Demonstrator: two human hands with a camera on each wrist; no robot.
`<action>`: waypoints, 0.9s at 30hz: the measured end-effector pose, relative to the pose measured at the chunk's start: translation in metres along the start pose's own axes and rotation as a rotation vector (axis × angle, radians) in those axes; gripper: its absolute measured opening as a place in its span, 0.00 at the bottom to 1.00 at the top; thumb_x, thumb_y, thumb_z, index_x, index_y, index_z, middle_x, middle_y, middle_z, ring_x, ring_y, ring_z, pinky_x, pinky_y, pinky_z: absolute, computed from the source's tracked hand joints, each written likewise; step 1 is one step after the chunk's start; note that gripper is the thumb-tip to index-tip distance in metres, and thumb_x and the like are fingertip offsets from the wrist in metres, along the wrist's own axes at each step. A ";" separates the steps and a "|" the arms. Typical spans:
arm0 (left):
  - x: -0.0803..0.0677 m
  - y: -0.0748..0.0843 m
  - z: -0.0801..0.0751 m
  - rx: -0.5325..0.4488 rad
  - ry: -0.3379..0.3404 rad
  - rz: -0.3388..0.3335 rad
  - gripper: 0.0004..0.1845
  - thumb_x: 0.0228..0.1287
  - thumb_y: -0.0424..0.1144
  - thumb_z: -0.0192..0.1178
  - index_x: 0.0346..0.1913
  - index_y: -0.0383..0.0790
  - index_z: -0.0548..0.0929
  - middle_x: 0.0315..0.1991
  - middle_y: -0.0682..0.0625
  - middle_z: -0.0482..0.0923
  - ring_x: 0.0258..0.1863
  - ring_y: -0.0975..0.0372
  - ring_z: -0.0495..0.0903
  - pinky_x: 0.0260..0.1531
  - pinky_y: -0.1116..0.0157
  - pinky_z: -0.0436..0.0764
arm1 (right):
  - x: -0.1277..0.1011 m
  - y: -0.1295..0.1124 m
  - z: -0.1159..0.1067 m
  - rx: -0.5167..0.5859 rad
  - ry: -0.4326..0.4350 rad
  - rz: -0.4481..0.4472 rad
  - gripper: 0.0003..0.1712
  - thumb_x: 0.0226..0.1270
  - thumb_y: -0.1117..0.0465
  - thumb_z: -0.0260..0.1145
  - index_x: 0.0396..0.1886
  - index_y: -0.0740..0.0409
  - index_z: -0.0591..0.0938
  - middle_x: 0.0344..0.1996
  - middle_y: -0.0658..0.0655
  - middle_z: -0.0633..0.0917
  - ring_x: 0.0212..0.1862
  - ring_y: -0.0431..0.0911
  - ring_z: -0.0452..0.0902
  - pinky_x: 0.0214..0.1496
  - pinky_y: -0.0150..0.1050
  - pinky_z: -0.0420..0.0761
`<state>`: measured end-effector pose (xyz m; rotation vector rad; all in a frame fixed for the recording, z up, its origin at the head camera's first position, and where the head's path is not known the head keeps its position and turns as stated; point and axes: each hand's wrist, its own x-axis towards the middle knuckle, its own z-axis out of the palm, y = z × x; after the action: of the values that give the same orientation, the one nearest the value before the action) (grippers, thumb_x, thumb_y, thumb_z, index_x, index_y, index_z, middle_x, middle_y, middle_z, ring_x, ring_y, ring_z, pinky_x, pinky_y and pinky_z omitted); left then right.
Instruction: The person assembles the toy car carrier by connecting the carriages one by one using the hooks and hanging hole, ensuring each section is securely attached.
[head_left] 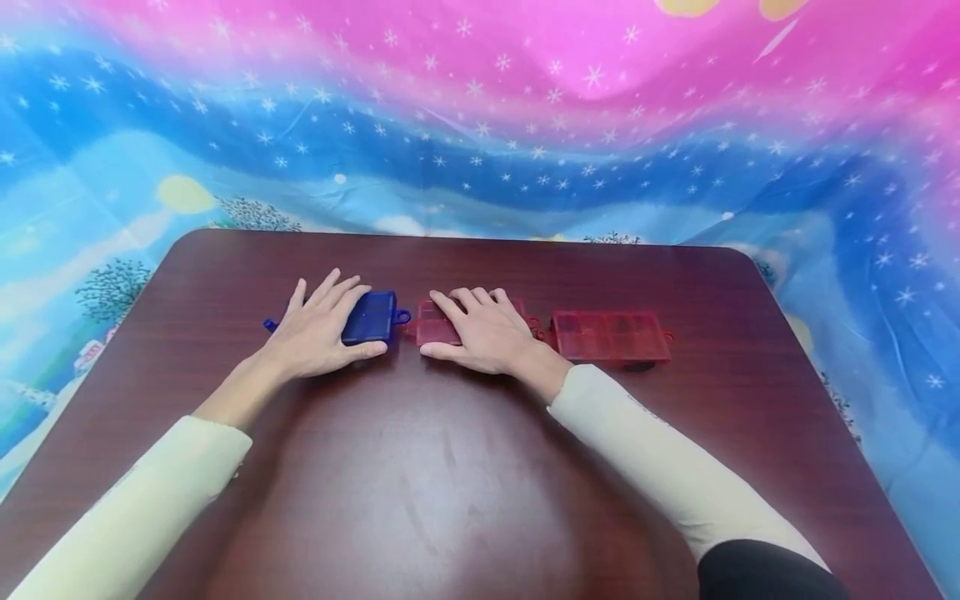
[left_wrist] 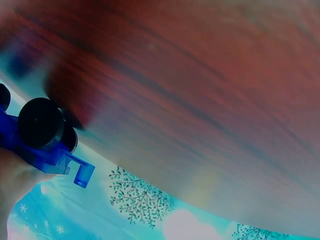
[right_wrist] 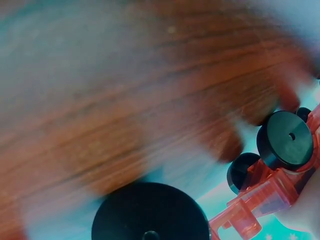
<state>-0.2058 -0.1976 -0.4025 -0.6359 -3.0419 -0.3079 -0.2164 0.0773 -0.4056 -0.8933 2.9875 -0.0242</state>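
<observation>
My left hand (head_left: pixel 318 329) holds a blue plastic toy train wagon (head_left: pixel 373 312), fingers over its top and far side, thumb along the near side. The left wrist view shows the wagon's black wheels (left_wrist: pixel 41 122) and a blue hook (left_wrist: pixel 84 175) at its end. My right hand (head_left: pixel 487 333) grips a translucent red wagon (head_left: pixel 430 314), thumb at the near left corner and fingers over the far edge. A second red wagon (head_left: pixel 611 335) stands behind the first in the row. In the right wrist view, black wheels (right_wrist: pixel 285 140) and a red hook (right_wrist: pixel 245 220) show.
The wagons stand in a row across the far half of a dark brown wooden table (head_left: pixel 450 500) with rounded corners. A pink and blue snowflake-patterned cloth (head_left: pixel 480 125) hangs behind and beside it.
</observation>
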 end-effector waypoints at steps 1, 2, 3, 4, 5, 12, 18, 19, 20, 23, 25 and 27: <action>0.000 -0.001 0.000 0.005 -0.001 -0.002 0.52 0.49 0.77 0.49 0.70 0.45 0.59 0.72 0.44 0.55 0.75 0.49 0.42 0.65 0.35 0.39 | 0.000 0.000 0.000 0.000 0.004 0.002 0.55 0.48 0.15 0.28 0.74 0.34 0.47 0.66 0.48 0.66 0.65 0.46 0.62 0.60 0.49 0.62; -0.001 -0.001 0.000 0.005 -0.002 -0.004 0.52 0.48 0.78 0.49 0.70 0.46 0.59 0.72 0.44 0.55 0.75 0.49 0.42 0.65 0.35 0.39 | 0.001 0.000 0.000 0.002 0.006 0.003 0.55 0.49 0.15 0.28 0.74 0.34 0.47 0.66 0.48 0.66 0.65 0.46 0.62 0.60 0.49 0.62; -0.001 -0.001 0.000 0.005 -0.002 -0.005 0.52 0.48 0.78 0.48 0.70 0.45 0.59 0.72 0.44 0.55 0.75 0.49 0.42 0.65 0.35 0.39 | 0.001 0.001 0.000 0.002 0.005 0.004 0.54 0.49 0.15 0.28 0.74 0.34 0.47 0.66 0.48 0.66 0.64 0.46 0.62 0.60 0.48 0.62; -0.002 -0.001 0.000 0.004 -0.003 -0.006 0.52 0.48 0.78 0.48 0.70 0.45 0.59 0.72 0.44 0.55 0.75 0.49 0.42 0.65 0.35 0.39 | 0.001 0.001 0.001 0.002 0.004 0.005 0.55 0.49 0.15 0.28 0.74 0.34 0.47 0.66 0.48 0.66 0.65 0.46 0.62 0.60 0.48 0.62; -0.002 -0.002 0.000 0.006 -0.004 -0.006 0.53 0.48 0.78 0.48 0.70 0.45 0.59 0.72 0.44 0.54 0.75 0.49 0.42 0.65 0.35 0.39 | 0.002 0.001 0.001 0.003 0.004 0.006 0.55 0.49 0.15 0.28 0.74 0.34 0.48 0.65 0.48 0.66 0.64 0.46 0.62 0.60 0.48 0.62; -0.003 -0.002 0.002 0.029 -0.003 0.004 0.54 0.46 0.81 0.45 0.70 0.46 0.59 0.72 0.44 0.55 0.75 0.48 0.43 0.65 0.35 0.38 | 0.003 0.000 0.001 0.004 -0.003 0.011 0.54 0.48 0.15 0.28 0.74 0.33 0.47 0.65 0.47 0.66 0.65 0.46 0.62 0.60 0.48 0.62; -0.002 -0.002 0.001 0.056 -0.015 -0.007 0.54 0.47 0.80 0.46 0.70 0.46 0.59 0.72 0.44 0.54 0.74 0.48 0.43 0.66 0.36 0.37 | 0.005 -0.002 0.001 0.001 0.003 0.013 0.55 0.48 0.15 0.28 0.74 0.34 0.47 0.65 0.46 0.66 0.65 0.45 0.62 0.60 0.47 0.62; -0.002 -0.002 0.001 0.057 -0.019 -0.009 0.54 0.47 0.80 0.45 0.71 0.46 0.59 0.72 0.44 0.54 0.75 0.48 0.42 0.66 0.36 0.37 | 0.005 -0.002 0.000 0.004 0.001 0.013 0.55 0.48 0.15 0.28 0.74 0.34 0.47 0.66 0.47 0.66 0.65 0.45 0.62 0.60 0.48 0.62; -0.002 -0.002 0.000 0.053 -0.020 -0.009 0.54 0.47 0.80 0.46 0.71 0.46 0.59 0.72 0.44 0.54 0.75 0.48 0.42 0.66 0.36 0.36 | 0.005 -0.002 0.000 0.007 0.001 0.013 0.55 0.48 0.15 0.28 0.74 0.34 0.48 0.66 0.47 0.66 0.65 0.45 0.62 0.60 0.47 0.62; -0.003 -0.002 0.000 0.063 -0.020 -0.008 0.55 0.46 0.81 0.44 0.71 0.47 0.58 0.72 0.44 0.54 0.75 0.48 0.42 0.66 0.36 0.38 | 0.004 -0.002 0.000 0.002 0.006 0.014 0.55 0.48 0.15 0.28 0.74 0.35 0.48 0.66 0.46 0.65 0.66 0.45 0.61 0.61 0.48 0.61; -0.003 -0.002 0.000 0.070 -0.026 -0.009 0.55 0.45 0.82 0.42 0.72 0.48 0.57 0.73 0.44 0.53 0.75 0.48 0.41 0.66 0.36 0.37 | 0.004 -0.003 0.000 -0.006 0.010 0.010 0.55 0.49 0.15 0.28 0.74 0.35 0.48 0.67 0.47 0.65 0.67 0.45 0.60 0.62 0.48 0.61; -0.003 -0.002 0.001 0.082 -0.036 -0.011 0.56 0.45 0.83 0.41 0.72 0.49 0.56 0.73 0.44 0.52 0.75 0.48 0.40 0.66 0.36 0.37 | 0.004 -0.003 0.000 -0.017 0.011 0.006 0.55 0.49 0.15 0.28 0.74 0.36 0.47 0.67 0.47 0.64 0.68 0.45 0.59 0.62 0.48 0.61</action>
<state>-0.2038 -0.2001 -0.4038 -0.6266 -3.0747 -0.1723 -0.2184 0.0723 -0.4060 -0.8885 3.0047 -0.0042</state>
